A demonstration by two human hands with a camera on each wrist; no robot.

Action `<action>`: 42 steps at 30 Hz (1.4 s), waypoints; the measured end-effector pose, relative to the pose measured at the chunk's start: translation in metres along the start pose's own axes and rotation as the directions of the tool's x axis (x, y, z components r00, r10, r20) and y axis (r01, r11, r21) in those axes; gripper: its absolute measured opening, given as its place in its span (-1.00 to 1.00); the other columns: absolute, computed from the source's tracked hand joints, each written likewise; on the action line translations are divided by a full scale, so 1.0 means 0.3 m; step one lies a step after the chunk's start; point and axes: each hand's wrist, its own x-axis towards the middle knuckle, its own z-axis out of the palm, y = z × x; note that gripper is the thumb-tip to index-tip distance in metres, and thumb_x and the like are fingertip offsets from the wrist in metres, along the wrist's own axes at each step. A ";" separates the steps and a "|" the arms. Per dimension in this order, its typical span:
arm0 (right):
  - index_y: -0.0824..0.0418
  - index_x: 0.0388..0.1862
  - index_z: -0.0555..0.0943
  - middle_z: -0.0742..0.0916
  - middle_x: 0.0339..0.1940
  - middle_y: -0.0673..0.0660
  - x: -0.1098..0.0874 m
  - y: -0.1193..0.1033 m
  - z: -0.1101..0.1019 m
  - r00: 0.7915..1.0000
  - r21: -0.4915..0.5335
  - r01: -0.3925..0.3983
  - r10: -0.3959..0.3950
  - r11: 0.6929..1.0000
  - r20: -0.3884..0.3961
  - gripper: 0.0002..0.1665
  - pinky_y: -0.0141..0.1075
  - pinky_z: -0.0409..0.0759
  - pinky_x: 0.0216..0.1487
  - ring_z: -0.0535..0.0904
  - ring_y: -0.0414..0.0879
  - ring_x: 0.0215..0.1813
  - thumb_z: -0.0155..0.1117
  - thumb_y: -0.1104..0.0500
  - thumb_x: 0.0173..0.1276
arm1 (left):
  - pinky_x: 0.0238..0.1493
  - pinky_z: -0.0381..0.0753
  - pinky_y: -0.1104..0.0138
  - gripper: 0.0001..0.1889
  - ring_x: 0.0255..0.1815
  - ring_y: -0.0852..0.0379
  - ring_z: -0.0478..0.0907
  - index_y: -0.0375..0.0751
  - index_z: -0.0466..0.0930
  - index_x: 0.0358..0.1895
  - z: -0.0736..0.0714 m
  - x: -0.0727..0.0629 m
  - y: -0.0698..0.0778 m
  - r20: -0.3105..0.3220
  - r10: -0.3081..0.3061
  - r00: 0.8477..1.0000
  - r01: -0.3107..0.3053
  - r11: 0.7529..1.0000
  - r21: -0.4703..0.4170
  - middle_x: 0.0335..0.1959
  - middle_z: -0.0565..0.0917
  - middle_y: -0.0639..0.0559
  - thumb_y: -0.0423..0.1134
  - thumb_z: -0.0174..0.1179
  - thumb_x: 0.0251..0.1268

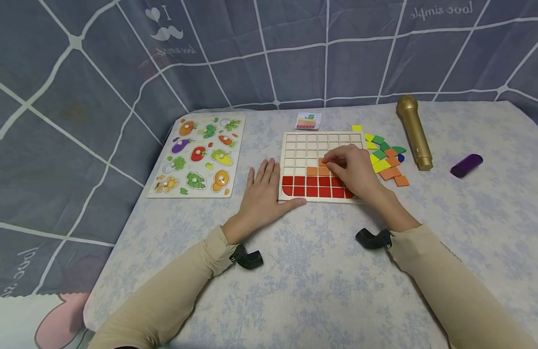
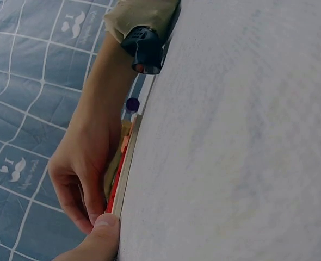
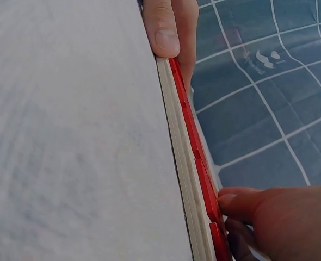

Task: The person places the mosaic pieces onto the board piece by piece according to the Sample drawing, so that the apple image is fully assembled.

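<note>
A wooden grid board [image 1: 295,137] lies flat on the table, with two rows of red tiles [image 1: 300,190] along its near side and a few orange tiles [image 1: 312,171] above them. Over the grid, my right hand [image 1: 358,173] pinches an orange tile [image 1: 322,161] between thumb and fingertips, partly hidden by the fingers. My left hand [image 1: 262,197] lies flat with fingers straight at the board's left edge, its thumb [image 3: 166,41] against the near edge. From the right wrist view, the red tiles [image 3: 205,185] stand slightly above the board's rim.
Loose yellow, green and orange tiles [image 1: 388,173] are heaped right of the board. A small picture card [image 1: 308,120] lies behind it. A vegetable puzzle board [image 1: 164,165] is at left. Farther right are a gold microphone-shaped object [image 1: 414,131] and a purple cylinder [image 1: 466,165].
</note>
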 end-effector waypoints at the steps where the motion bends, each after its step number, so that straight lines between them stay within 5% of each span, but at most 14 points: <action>1: 0.29 0.02 0.80 0.80 0.03 0.24 0.001 0.000 -0.001 1.000 -0.001 0.001 -0.001 1.000 -0.003 -0.81 0.02 0.61 0.16 0.62 0.13 0.10 0.39 0.31 0.48 | 0.73 -0.29 -0.15 0.27 0.80 -0.11 -0.22 -0.31 -0.09 0.72 0.000 0.001 0.000 -0.002 0.002 1.000 -0.002 1.000 -0.002 0.76 -0.04 -0.21 0.60 0.09 0.26; 8: 0.27 0.05 0.79 0.79 0.03 0.25 0.011 -0.005 -0.025 1.000 -0.012 0.005 -0.005 1.000 0.000 -0.79 0.03 0.62 0.12 0.66 0.13 0.03 0.37 0.28 0.50 | 0.73 -0.33 -0.12 0.28 0.80 -0.09 -0.26 -0.30 -0.12 0.73 -0.010 -0.001 -0.001 -0.001 -0.009 1.000 0.009 1.000 -0.010 0.77 -0.07 -0.20 0.61 0.10 0.25; 14: 0.33 0.00 0.78 0.80 -0.02 0.34 0.009 0.004 -0.107 0.996 -0.023 -0.010 0.008 1.000 -0.085 -0.80 0.14 0.72 0.08 0.79 0.29 -0.06 0.33 0.32 0.49 | 0.73 -0.32 -0.13 0.28 0.80 -0.10 -0.26 -0.31 -0.11 0.73 -0.014 -0.001 0.007 -0.006 -0.006 1.000 0.006 1.000 -0.001 0.77 -0.08 -0.20 0.59 0.11 0.26; 23: 0.39 0.07 0.75 0.79 -0.01 0.43 -0.075 0.035 -0.238 0.989 -0.077 -0.106 0.096 0.991 -0.115 -0.73 0.21 0.71 0.04 0.78 0.37 -0.05 0.35 0.30 0.46 | 0.73 -0.30 -0.14 0.28 0.80 -0.13 -0.25 -0.31 -0.12 0.73 0.002 0.004 0.024 0.001 0.009 1.000 -0.009 1.000 -0.009 0.77 -0.09 -0.21 0.59 0.10 0.26; 27: 0.42 0.08 0.74 0.79 0.02 0.44 -0.133 0.058 -0.296 0.990 -0.102 -0.122 0.114 0.987 -0.080 -0.69 -0.19 0.76 -0.08 0.77 0.35 -0.02 0.41 0.29 0.41 | 0.73 -0.31 -0.14 0.28 0.80 -0.12 -0.25 -0.30 -0.13 0.73 -0.002 0.003 0.021 -0.001 0.003 1.000 -0.003 1.000 -0.001 0.77 -0.10 -0.20 0.60 0.10 0.26; 31: 0.39 0.07 0.76 0.81 -0.02 0.41 -0.195 0.085 -0.353 0.992 -0.120 -0.111 0.103 0.986 -0.074 -0.63 -0.61 0.52 -0.27 0.79 0.36 -0.04 0.54 0.25 0.33 | 0.73 -0.31 -0.15 0.28 0.79 -0.14 -0.24 -0.32 -0.11 0.72 -0.003 -0.001 0.017 -0.005 0.005 1.000 -0.005 1.000 0.000 0.77 -0.08 -0.22 0.60 0.11 0.26; 34: 0.38 0.02 0.77 0.82 -0.07 0.40 -0.227 0.102 -0.371 0.991 -0.166 -0.125 0.116 0.978 -0.064 -0.62 -0.51 0.53 -0.29 0.79 0.36 -0.08 0.59 0.20 0.29 | 0.73 -0.31 -0.15 0.28 0.79 -0.16 -0.23 -0.34 -0.10 0.72 -0.004 -0.005 0.013 -0.009 0.005 1.000 -0.005 1.000 -0.008 0.76 -0.07 -0.24 0.59 0.12 0.25; 39: 0.43 -0.04 0.76 0.81 -0.17 0.40 -0.266 0.131 -0.359 0.991 -0.219 -0.131 0.122 0.967 -0.051 -0.64 0.07 0.71 -0.15 0.77 0.32 -0.15 0.58 0.21 0.29 | 0.73 -0.30 -0.15 0.28 0.79 -0.17 -0.22 -0.35 -0.08 0.71 -0.007 -0.011 0.010 -0.016 0.001 1.000 -0.001 1.000 -0.005 0.76 -0.05 -0.25 0.58 0.13 0.25; 42: 0.48 -0.04 0.73 0.80 -0.20 0.44 -0.280 0.144 -0.348 0.990 -0.231 -0.138 0.131 0.963 -0.047 -0.62 0.23 0.67 -0.08 0.75 0.32 -0.18 0.58 0.23 0.28 | 0.73 -0.31 -0.15 0.28 0.79 -0.16 -0.22 -0.35 -0.07 0.71 -0.005 -0.012 0.009 -0.013 -0.001 1.000 0.001 1.000 0.003 0.76 -0.06 -0.25 0.59 0.13 0.25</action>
